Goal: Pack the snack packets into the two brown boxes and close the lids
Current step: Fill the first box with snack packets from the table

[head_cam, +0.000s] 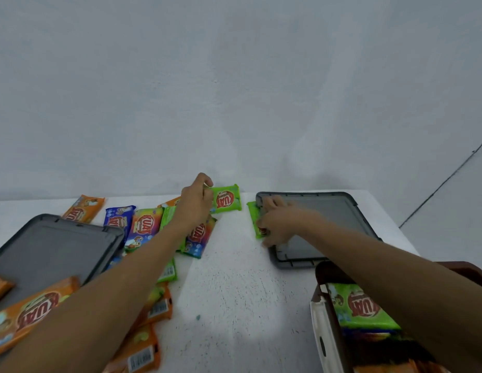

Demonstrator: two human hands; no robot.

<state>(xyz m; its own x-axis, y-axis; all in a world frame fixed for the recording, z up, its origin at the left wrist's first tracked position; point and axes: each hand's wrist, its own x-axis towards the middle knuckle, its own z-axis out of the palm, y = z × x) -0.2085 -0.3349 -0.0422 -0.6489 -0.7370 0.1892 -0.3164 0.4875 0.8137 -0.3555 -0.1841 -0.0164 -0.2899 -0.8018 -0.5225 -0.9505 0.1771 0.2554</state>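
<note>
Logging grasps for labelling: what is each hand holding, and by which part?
Left hand pinches a green packet by its left edge. Right hand grips a second green packet at its near end, beside the grey lid.

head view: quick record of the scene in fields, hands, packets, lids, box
left hand: pinches far green packet
right hand: grips second green packet at edge of right grey lid
left grey lid: flat, orange packet across its near edge
brown box: open, near right, green packet inside
loose packets: scattered on left of white table
</note>
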